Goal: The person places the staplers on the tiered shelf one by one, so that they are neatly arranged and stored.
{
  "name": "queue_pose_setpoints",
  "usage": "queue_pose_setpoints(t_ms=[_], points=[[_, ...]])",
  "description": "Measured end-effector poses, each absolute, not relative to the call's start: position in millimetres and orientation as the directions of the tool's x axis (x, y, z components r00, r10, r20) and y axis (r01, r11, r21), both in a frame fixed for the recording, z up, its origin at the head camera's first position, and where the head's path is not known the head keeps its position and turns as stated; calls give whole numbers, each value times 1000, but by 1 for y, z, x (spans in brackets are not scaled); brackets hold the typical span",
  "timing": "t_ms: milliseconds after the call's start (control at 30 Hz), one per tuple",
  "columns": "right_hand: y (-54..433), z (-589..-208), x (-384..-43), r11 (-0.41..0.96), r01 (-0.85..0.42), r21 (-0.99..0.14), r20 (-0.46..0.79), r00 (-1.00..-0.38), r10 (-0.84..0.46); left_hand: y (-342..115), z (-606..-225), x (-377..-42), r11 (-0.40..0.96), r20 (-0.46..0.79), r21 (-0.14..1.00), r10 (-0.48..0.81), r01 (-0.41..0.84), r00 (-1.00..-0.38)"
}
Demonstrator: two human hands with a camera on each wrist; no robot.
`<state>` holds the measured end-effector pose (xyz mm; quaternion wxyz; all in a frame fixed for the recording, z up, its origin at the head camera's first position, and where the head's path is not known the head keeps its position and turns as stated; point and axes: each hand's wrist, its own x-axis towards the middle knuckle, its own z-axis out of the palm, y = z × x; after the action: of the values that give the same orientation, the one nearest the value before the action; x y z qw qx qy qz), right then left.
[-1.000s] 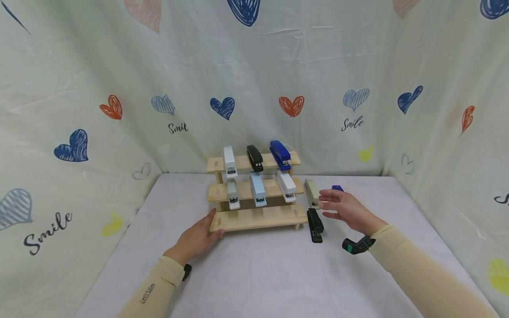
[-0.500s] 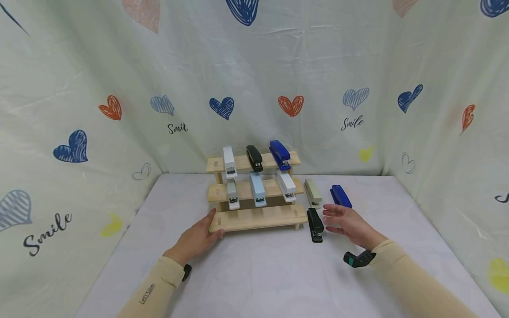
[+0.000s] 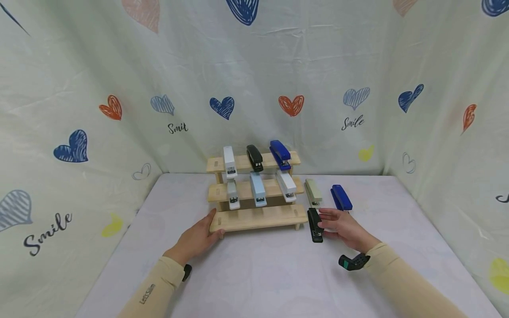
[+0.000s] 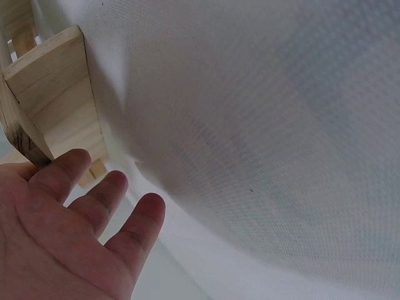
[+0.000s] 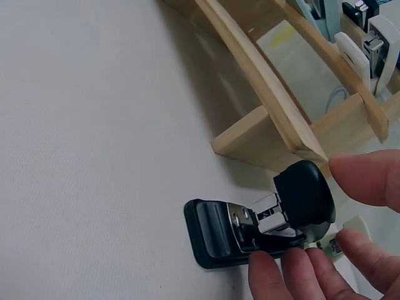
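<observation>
At the left end of the lowest board of a three-tier wooden display rack (image 3: pixel 258 218), my left hand (image 3: pixel 196 238) grips the board's edge. In the left wrist view, the fingers lie beside the board end (image 4: pixel 53 81), and the thumb is mostly hidden. My right hand (image 3: pixel 346 227) is at a black stapler (image 3: pixel 314 223) on the table, just right of the rack. Its fingertips are at the stapler's near side in the right wrist view, while the thumb (image 5: pixel 369 178) stands a little off the stapler's head.
Behind the black stapler lies a pale green stapler (image 3: pixel 313 192), with a blue stapler (image 3: pixel 340 197) to its right. The rack's upper tiers carry several staplers, including a light blue stapler (image 3: pixel 257 187) and another blue stapler (image 3: pixel 280 152). A patterned curtain (image 3: pixel 258 66) stands behind.
My right hand has come from beside the pale green and blue staplers toward me, then left to the black stapler. The blue stapler is now uncovered. My left hand has stayed on the rack.
</observation>
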<state>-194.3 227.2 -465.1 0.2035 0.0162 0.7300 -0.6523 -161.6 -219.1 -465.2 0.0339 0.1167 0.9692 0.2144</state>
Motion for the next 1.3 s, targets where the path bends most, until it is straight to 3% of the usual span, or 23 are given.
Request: queue_pose_setpoints(t_ms=[800, 1300], points=[[222, -470, -195, 126, 293, -948, -315, -922, -227, -221, -470, -164, 883, -2, 407, 258, 235, -966], [224, -466, -196, 110, 298, -948, -318, -897, -306, -221, -470, -164, 879, 5, 411, 262, 241, -965]])
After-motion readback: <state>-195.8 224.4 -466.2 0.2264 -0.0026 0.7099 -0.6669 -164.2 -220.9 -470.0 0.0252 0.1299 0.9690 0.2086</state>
